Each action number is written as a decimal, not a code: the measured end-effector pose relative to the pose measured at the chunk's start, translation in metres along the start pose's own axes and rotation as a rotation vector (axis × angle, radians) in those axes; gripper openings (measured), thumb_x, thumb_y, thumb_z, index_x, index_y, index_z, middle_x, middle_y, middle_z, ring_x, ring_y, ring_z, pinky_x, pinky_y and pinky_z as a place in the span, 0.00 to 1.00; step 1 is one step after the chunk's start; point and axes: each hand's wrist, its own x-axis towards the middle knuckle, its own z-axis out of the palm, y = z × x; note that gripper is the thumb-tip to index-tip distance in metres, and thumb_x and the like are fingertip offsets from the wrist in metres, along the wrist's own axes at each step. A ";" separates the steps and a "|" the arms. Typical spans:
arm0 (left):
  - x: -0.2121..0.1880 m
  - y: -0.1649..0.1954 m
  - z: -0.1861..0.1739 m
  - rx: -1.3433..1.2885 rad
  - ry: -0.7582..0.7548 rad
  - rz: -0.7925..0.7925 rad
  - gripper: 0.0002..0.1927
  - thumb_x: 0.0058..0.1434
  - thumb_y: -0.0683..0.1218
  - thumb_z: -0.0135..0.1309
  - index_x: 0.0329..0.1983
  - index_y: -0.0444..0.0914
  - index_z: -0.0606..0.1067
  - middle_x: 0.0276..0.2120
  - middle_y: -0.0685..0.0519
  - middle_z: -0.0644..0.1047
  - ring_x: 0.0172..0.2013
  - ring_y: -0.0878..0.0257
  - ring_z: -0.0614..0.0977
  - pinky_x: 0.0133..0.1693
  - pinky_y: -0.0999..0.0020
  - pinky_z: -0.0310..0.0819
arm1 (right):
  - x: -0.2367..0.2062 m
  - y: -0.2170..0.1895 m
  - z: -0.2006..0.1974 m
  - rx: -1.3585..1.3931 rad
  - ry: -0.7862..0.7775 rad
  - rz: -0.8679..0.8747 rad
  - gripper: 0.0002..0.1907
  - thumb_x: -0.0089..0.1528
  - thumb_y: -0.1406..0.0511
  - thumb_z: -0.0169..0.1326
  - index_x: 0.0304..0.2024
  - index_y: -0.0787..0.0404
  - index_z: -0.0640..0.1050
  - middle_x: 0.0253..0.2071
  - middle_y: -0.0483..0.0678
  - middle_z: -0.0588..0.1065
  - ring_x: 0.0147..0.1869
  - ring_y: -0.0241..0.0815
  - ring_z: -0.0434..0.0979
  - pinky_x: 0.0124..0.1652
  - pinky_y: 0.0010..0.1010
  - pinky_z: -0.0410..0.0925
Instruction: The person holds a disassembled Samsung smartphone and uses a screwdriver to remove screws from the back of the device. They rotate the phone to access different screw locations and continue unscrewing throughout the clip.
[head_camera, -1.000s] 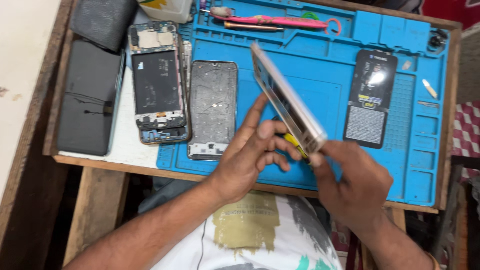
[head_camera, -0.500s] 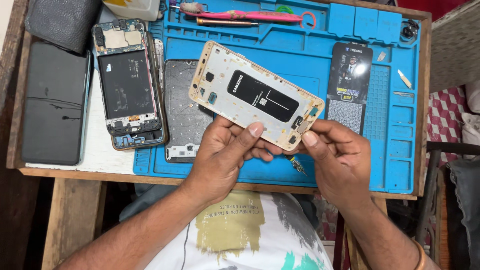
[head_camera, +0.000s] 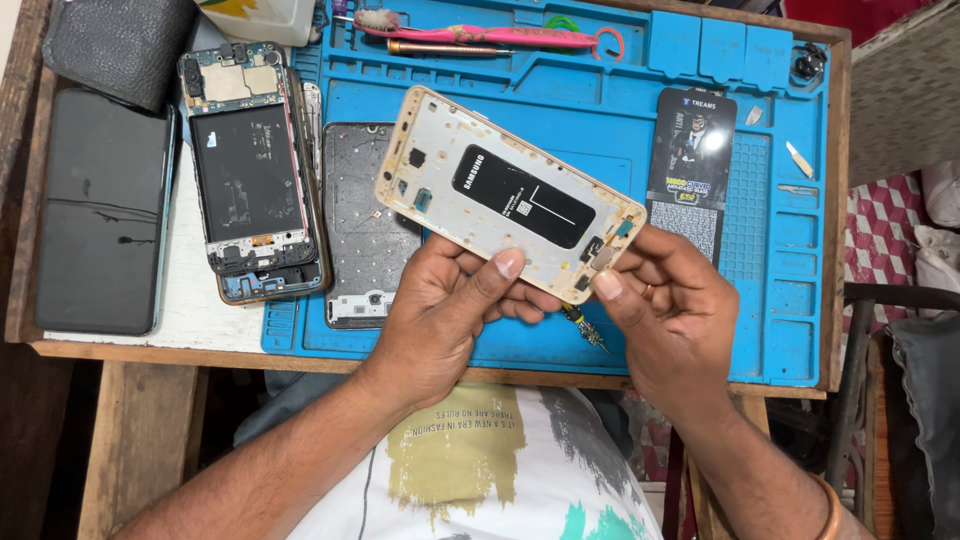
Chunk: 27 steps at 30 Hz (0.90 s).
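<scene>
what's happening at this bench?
A person holds a stripped pale gold phone frame with a black battery above a blue silicone repair mat. The left hand supports its lower edge; the right hand pinches the corner, a small screwdriver poking out below it. An opened phone with bare circuit board and a dark rear panel lie to the left.

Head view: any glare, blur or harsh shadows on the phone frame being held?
Head view: even, soft light; the phone frame held by left hand and right hand is sharp, no glare; slight sheen on the dark phone at the left; no motion blur.
</scene>
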 end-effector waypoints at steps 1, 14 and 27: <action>0.000 0.000 0.000 0.008 -0.004 0.009 0.21 0.71 0.48 0.52 0.60 0.30 0.64 0.45 0.41 0.81 0.43 0.56 0.85 0.42 0.65 0.83 | -0.001 -0.002 0.001 -0.133 0.026 -0.033 0.17 0.67 0.70 0.57 0.57 0.72 0.73 0.48 0.57 0.80 0.50 0.38 0.82 0.49 0.25 0.77; 0.000 0.001 -0.006 -0.158 -0.033 0.046 0.51 0.69 0.70 0.41 0.81 0.36 0.39 0.53 0.37 0.73 0.55 0.55 0.79 0.57 0.59 0.78 | -0.003 -0.027 0.031 -0.967 -0.205 -0.741 0.11 0.55 0.72 0.72 0.36 0.59 0.83 0.42 0.46 0.78 0.46 0.43 0.83 0.44 0.33 0.78; -0.009 0.019 -0.001 -0.009 -0.098 0.145 0.44 0.73 0.64 0.36 0.83 0.40 0.37 0.56 0.39 0.73 0.56 0.54 0.79 0.57 0.58 0.81 | -0.012 -0.005 0.013 -0.017 -0.299 0.309 0.12 0.65 0.63 0.59 0.40 0.68 0.78 0.31 0.48 0.79 0.32 0.32 0.79 0.32 0.20 0.73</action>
